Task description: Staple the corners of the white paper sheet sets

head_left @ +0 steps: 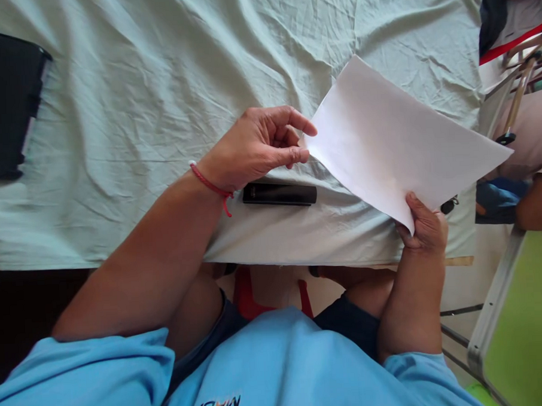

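Left hand [255, 147] pinches the white paper sheet's [394, 144] corner, right hand [422, 226] grips its lower edge, lifted above the table's [158, 82] near edge, black marker [279, 194] beneath.

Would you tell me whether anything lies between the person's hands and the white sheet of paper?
Nothing visible does: the left hand pinches the paper at its near corner, and the right hand grips its lower edge.
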Demonstrator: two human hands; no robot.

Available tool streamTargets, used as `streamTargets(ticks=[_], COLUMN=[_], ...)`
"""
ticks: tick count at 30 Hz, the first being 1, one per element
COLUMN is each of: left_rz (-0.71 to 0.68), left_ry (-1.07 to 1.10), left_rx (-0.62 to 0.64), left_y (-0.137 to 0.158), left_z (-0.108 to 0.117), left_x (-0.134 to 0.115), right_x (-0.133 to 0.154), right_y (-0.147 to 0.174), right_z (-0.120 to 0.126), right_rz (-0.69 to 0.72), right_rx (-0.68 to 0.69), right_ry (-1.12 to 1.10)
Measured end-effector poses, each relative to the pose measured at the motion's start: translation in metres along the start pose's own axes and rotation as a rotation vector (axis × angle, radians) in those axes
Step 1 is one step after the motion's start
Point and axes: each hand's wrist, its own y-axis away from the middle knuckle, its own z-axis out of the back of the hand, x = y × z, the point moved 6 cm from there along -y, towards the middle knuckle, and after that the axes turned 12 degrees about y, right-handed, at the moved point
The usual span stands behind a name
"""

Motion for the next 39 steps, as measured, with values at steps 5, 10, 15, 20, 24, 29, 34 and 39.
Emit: streamTargets(ticks=[5, 10, 15, 20, 24, 29, 34, 39], left_rz=[0.203, 0.292, 0.301, 0.312, 0.320, 0.297, 0.259, 0.246], left_ry=[-0.193, -0.407, -0.471, -0.508, -0.525, -0.509, -0.567, -0.569], left_rx=[0.131, 0.259, 0.351, 0.382, 0.413, 0.526, 0.587, 0.599], left_y=[-0.002, -0.003, -0.001, 0.001, 0.001, 0.001, 0.001, 0.000], left_z=[-0.003, -0.002, 0.002, 0.002, 0.002, 0.000, -0.003, -0.003], left_x=[0.010, 0.010, 0.009, 0.007, 0.005, 0.003, -0.001, 0.000], right_x=[-0.001, -0.003, -0.001, 0.000, 0.001, 0.002, 0.006, 0.007], right_y=[0.001, 0.001, 0.004, 0.006, 0.006, 0.004, 0.002, -0.001], right_z=[0.011, 0.017, 0.019, 0.024, 0.030, 0.040, 0.053, 0.061], right_rz=[-0.059, -0.072, -0.063, -0.081, -0.081, -0.073, -0.046, -0.031], right_rx=[-0.055, -0.035, -0.022, -0.032, -0.037, -0.054, -0.084, -0.081], right_ry=[0.052, 0.079, 0.089, 0.107, 0.121, 0.131, 0.129, 0.142])
